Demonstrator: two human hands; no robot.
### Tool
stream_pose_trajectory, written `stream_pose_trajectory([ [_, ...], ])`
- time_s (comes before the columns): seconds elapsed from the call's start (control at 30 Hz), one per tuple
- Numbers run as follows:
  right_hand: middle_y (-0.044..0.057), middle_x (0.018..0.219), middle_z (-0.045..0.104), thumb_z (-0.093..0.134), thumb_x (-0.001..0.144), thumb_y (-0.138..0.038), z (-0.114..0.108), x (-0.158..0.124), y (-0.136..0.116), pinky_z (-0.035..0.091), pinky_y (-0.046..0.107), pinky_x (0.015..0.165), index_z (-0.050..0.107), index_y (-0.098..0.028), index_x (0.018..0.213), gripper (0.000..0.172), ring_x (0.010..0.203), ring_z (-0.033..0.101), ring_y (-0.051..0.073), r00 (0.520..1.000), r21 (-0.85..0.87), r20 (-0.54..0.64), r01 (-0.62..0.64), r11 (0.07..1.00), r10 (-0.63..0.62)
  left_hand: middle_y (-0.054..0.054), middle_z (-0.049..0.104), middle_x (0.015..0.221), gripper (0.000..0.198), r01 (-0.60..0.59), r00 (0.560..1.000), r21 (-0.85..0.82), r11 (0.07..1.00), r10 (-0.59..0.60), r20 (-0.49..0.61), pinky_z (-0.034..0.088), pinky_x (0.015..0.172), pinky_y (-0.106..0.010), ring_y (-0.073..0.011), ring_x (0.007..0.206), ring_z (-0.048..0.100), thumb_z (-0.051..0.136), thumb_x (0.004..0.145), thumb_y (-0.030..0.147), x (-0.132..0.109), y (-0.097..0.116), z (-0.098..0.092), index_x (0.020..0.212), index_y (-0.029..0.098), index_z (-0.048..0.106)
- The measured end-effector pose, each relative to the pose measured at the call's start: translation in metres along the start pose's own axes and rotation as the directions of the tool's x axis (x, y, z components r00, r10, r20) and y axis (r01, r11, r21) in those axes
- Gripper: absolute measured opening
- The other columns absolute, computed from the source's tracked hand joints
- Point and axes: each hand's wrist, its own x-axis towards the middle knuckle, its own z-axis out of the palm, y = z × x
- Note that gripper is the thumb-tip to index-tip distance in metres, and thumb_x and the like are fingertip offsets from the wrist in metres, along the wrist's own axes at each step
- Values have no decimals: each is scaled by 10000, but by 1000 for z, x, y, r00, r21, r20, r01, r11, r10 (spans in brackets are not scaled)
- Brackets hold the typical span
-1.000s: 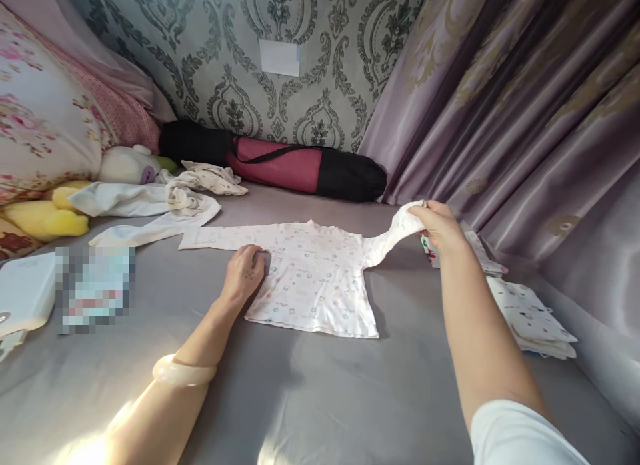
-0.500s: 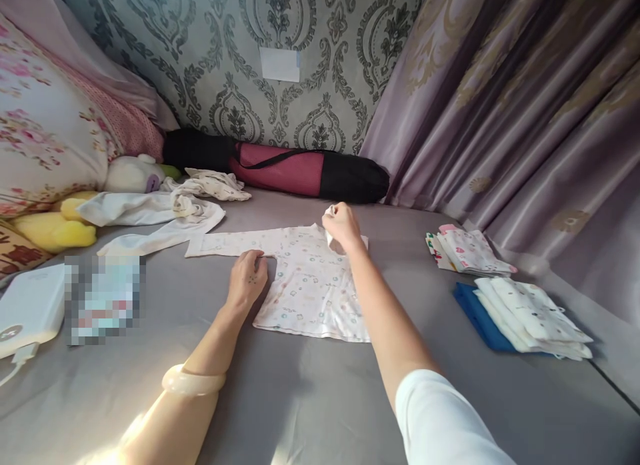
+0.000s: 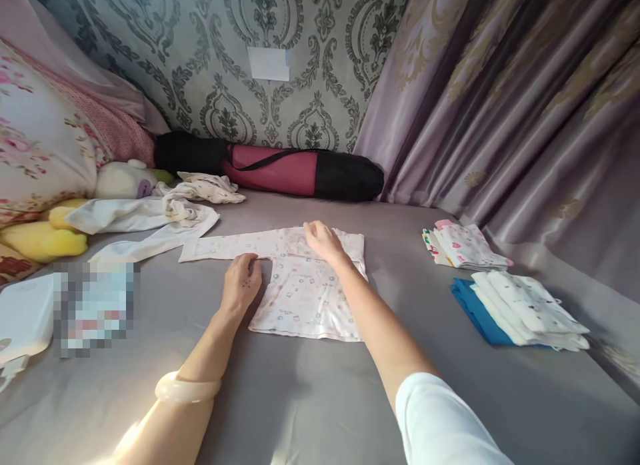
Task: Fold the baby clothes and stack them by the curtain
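A small white long-sleeved shirt (image 3: pixel 305 302) with a faint print lies spread on the bed. Its left sleeve (image 3: pixel 220 245) stretches out sideways, while the right sleeve is folded inward across the upper chest. My right hand (image 3: pixel 324 242) is over the chest just below the neckline, fingers closed on the folded sleeve; the fingertips are partly hidden. Beside the shirt's left edge, under the outstretched sleeve, my left hand (image 3: pixel 242 282) rests loosely, its fingertips touching the sleeve's lower edge and gripping nothing visible.
Folded clothes (image 3: pixel 530 305) and a smaller folded pile (image 3: pixel 467 245) lie at right. Crumpled white clothing (image 3: pixel 150 215), a yellow plush toy (image 3: pixel 45 242) and a white power bank (image 3: pixel 25 312) are at left. A black-and-red long bag (image 3: pixel 275 172) lies along the wall.
My right hand has moved left and down onto the shirt, laying the right sleeve across the chest. My left hand stays beside the shirt; the view has shifted slightly.
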Motion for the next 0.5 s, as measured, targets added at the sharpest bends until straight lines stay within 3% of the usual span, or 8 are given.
stream_pose_trajectory([
  [0.1,169,1567,318,226,1010,-408,-7,-5,30,218,443,1169,381,-63,1463,590,1454,264,281,982,-202,-186,-12,979,-26,-120,677,1061,334,-13,1000,1,1000,13,-5,473,912,-370,-242,916,623,425,869,319,0,-2,1,1060,155,643],
  [0.17,157,1617,171,226,1009,-401,-6,-8,55,66,468,1202,274,-26,1515,631,1500,92,276,974,-333,-224,-50,941,-28,-121,677,1059,334,-19,1000,0,1000,19,-6,473,914,-372,-242,915,624,422,869,316,0,-2,2,1061,153,642],
  [0.33,155,1612,187,173,1008,-434,7,-13,104,101,414,1203,245,-4,1526,677,1500,98,259,981,-413,-32,-187,891,191,-121,678,1070,311,-13,1000,4,1000,13,-13,472,925,-378,-247,953,626,423,864,291,0,-2,2,1044,162,641],
  [0.5,150,1618,167,173,1006,-440,9,-11,109,115,409,1198,230,-6,1531,683,1501,84,261,978,-414,-5,-193,890,210,-114,681,1064,285,-5,1000,-6,1000,5,-13,471,936,-373,-248,999,624,424,870,283,-1,-2,1,1027,177,637],
])
